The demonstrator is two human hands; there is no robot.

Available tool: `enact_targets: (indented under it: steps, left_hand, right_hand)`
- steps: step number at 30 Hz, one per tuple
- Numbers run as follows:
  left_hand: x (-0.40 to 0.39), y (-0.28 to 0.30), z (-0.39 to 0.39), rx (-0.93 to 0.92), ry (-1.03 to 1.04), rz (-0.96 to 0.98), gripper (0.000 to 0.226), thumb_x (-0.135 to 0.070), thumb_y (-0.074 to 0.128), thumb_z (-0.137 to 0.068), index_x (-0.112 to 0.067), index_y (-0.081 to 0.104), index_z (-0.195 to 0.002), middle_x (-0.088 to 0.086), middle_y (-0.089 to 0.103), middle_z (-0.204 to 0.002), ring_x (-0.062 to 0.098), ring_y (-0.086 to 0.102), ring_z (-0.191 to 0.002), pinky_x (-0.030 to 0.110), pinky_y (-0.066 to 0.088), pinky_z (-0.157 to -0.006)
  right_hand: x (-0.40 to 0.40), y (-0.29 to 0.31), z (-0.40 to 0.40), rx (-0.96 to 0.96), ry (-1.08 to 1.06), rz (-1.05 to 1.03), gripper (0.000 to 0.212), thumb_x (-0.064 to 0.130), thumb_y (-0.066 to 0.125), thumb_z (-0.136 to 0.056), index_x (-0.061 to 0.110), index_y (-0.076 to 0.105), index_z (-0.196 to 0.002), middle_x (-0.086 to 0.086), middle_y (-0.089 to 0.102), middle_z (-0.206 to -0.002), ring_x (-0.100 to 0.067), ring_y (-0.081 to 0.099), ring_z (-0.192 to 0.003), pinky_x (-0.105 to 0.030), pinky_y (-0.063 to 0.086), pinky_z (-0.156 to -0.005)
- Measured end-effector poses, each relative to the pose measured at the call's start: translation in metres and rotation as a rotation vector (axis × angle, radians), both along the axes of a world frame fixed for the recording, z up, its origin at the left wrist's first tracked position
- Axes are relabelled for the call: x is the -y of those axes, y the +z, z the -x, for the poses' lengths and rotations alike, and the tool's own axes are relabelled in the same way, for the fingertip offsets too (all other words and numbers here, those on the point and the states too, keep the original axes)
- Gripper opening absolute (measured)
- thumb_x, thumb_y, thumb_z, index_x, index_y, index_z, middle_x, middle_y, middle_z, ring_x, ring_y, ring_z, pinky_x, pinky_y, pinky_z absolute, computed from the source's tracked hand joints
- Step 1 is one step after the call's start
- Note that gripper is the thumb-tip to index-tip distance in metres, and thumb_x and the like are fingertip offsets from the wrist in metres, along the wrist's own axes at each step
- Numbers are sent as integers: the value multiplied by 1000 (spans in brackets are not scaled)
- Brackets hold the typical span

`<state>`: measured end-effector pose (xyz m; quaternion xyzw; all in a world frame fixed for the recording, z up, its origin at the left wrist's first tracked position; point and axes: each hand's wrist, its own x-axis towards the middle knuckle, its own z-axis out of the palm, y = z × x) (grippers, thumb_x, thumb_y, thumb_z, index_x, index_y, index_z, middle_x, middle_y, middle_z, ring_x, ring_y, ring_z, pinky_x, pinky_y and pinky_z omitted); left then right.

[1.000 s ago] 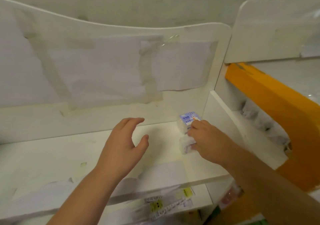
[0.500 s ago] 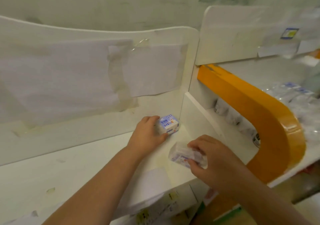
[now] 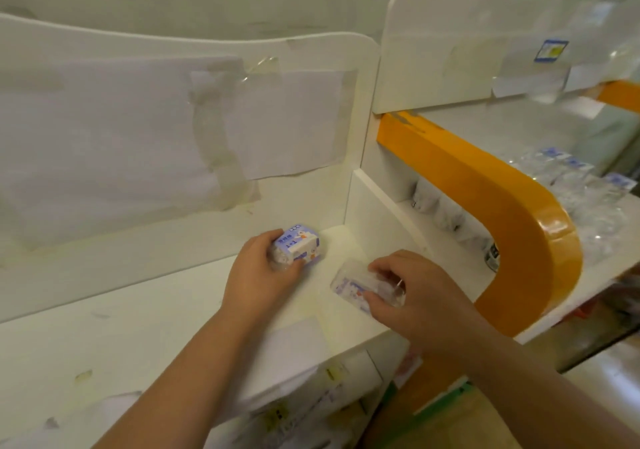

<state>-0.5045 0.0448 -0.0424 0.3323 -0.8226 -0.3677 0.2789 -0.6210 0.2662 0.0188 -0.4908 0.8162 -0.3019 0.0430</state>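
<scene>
Plastic-wrapped blue-labelled tissue pack (image 3: 299, 244) is sitting by the white shelf's (image 3: 138, 327) back-right corner, left hand (image 3: 258, 275) gripping its near end. Right hand (image 3: 419, 296) is pinching the clear-wrapped tissue pack (image 3: 353, 284) nearer the front edge, long axis pointing left; the packs are apart.

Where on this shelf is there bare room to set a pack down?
Free: shelf left of the left hand, along the back panel. Crowded: by the divider, left hand gripping the blue pack, right hand the clear pack.

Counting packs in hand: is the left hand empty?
No, the left hand grips a small blue-and-white pack at the back of the white shelf.
</scene>
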Motion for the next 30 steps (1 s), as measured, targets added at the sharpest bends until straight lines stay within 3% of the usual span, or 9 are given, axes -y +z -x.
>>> enact_targets:
  steps: [4,7,9,14,18,24,30]
  left_hand:
    - [-20,12,-58,-53,107,20,59,-36,80,-72,-30,57,-126,-18,61,-116,-1,58,-97,18,46,-83]
    - [-46,26,-95,-76,191,54,57,-34,80,-72,-34,56,-124,-22,59,-114,-4,57,-99,18,46,-86]
    - [-66,36,-114,-89,245,86,55,-32,80,-72,-39,55,-121,-25,58,-112,-5,56,-100,14,44,-86]
    - [-122,58,-136,-82,372,145,56,-29,81,-72,-33,57,-123,-22,60,-111,-6,56,-99,5,40,-81]
    - [-182,66,-129,-56,427,139,58,-31,80,-74,-35,55,-126,-23,59,-113,-9,54,-99,6,41,-78]
    - [-285,71,-84,-45,405,125,56,-34,80,-73,-42,54,-122,-28,56,-110,-15,51,-99,7,41,-76]
    - [-363,84,-17,-109,299,129,57,-34,81,-73,-39,56,-124,-23,60,-111,-8,56,-97,12,44,-76]
  right_hand:
    - [10,7,-7,37,37,45,36,33,77,-79,25,62,-112,15,57,-94,1,56,-86,-7,44,-73]
    - [17,9,-12,66,96,90,30,31,78,-76,32,60,-100,13,59,-89,-2,56,-85,-12,44,-68]
    - [18,10,-15,99,124,122,27,30,76,-75,35,60,-95,14,59,-87,2,55,-85,-9,42,-66]
    - [-15,16,-24,242,188,168,26,30,77,-76,34,63,-97,16,61,-89,6,57,-83,-6,42,-65]
    - [-68,23,-18,228,268,169,29,32,76,-76,37,62,-100,18,61,-93,3,58,-86,-13,47,-71]
    - [-162,31,19,226,305,193,31,31,77,-75,35,64,-102,21,60,-94,5,56,-88,-9,47,-70]
    - [-247,39,84,250,222,203,29,29,78,-75,35,66,-101,17,62,-92,1,57,-85,-12,48,-69]
